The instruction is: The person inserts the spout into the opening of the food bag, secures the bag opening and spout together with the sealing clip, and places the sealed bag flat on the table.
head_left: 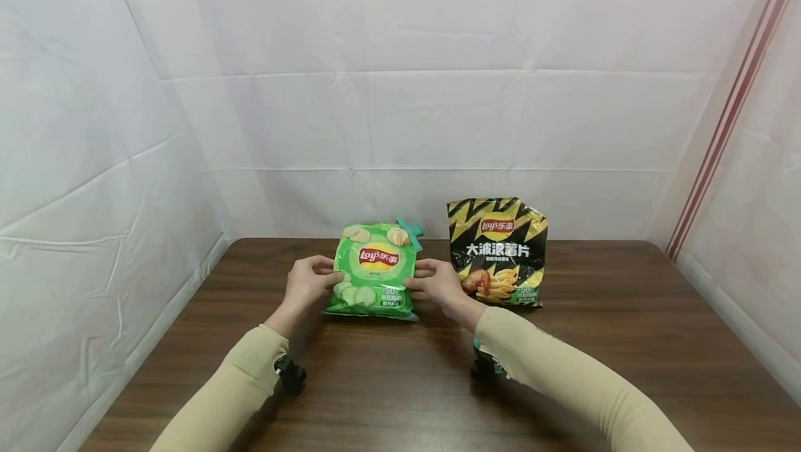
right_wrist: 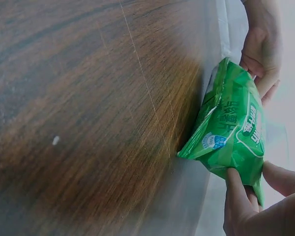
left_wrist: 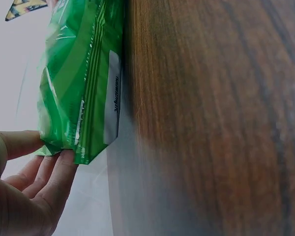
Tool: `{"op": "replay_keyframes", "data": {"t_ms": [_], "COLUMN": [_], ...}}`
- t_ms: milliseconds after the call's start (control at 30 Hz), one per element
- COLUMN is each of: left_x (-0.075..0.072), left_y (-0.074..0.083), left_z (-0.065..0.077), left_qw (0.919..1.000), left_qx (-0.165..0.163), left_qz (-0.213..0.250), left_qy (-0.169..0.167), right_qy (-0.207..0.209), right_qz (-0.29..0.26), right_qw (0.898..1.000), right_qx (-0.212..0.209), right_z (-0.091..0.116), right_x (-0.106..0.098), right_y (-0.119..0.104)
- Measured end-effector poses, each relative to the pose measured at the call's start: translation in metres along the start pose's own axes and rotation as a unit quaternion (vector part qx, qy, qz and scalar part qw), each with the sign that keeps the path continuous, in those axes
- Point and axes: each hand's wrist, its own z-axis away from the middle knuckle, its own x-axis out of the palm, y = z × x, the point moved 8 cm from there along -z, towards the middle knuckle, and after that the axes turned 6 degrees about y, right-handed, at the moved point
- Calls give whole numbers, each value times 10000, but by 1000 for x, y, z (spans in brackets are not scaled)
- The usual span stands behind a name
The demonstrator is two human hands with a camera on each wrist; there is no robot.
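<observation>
A green Lay's chip bag [head_left: 375,270] stands near the table's back edge, its front facing me and its bottom low against the tabletop. A teal sealing clip [head_left: 411,231] sits across its upper right corner. My left hand [head_left: 305,285] pinches the bag's left edge, thumb in front and fingers behind, as the left wrist view shows at the bag's crimped side [left_wrist: 83,123]. On the opposite edge, my right hand [head_left: 439,286] grips the bag between thumb and fingers. In the right wrist view, both hands are at the green bag [right_wrist: 231,123].
To the right stands a black and yellow Lay's chip bag [head_left: 497,250], its upper right corner slanted, close behind my right hand. Dark wooden table [head_left: 388,396] lies beneath. A white cloth [head_left: 400,118] hangs behind the table, with more cloth at both sides.
</observation>
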Motion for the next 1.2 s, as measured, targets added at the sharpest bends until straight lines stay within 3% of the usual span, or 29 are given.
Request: {"op": "replay_keyframes", "data": {"t_ms": [233, 700, 1200], "left_x": [-2, -3, 1], "left_y": [-2, -8, -20], "left_z": [-1, -9, -9], "left_qw": [9997, 9992, 9971], "left_qx": [-182, -318, -649], "left_qz": [122, 205, -168], "left_qy": [54, 119, -352], "right_qy": [-31, -242, -330], "right_qz": [-166, 16, -45], "right_qw": [9997, 9997, 9979], "right_qx": [171, 101, 552], "right_z": [2, 0, -1], "right_x": [2, 7, 13], "right_y": [1, -4, 3]}}
